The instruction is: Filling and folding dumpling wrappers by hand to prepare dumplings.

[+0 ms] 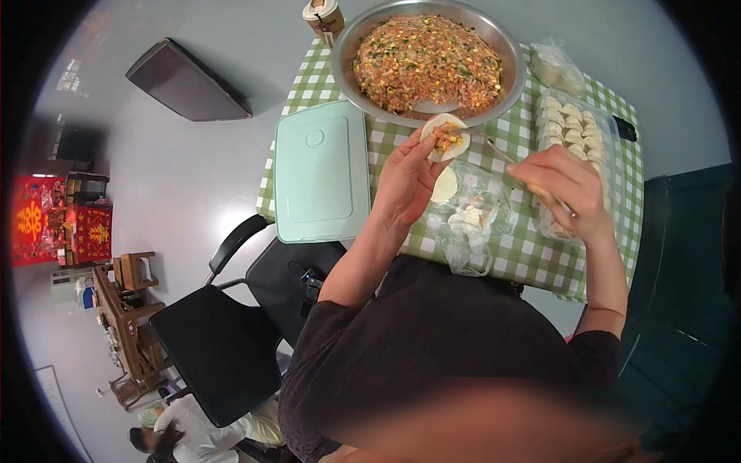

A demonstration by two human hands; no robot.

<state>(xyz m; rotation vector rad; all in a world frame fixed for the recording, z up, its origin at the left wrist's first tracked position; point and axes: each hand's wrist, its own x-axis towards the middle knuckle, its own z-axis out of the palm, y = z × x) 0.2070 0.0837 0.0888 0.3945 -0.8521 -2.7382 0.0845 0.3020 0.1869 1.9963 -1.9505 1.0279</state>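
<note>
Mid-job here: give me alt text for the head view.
The left hand holds a round dough wrapper topped with filling, and the right hand holds a utensil at it. On a green-checked tablecloth stand a large metal bowl of filling and, right, a clear tray of dumplings.

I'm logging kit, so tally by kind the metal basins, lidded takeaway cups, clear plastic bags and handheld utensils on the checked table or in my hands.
Metal basin: 1
Lidded takeaway cup: 1
Clear plastic bags: 2
Utensil in the right hand: 1
Total: 5
</note>
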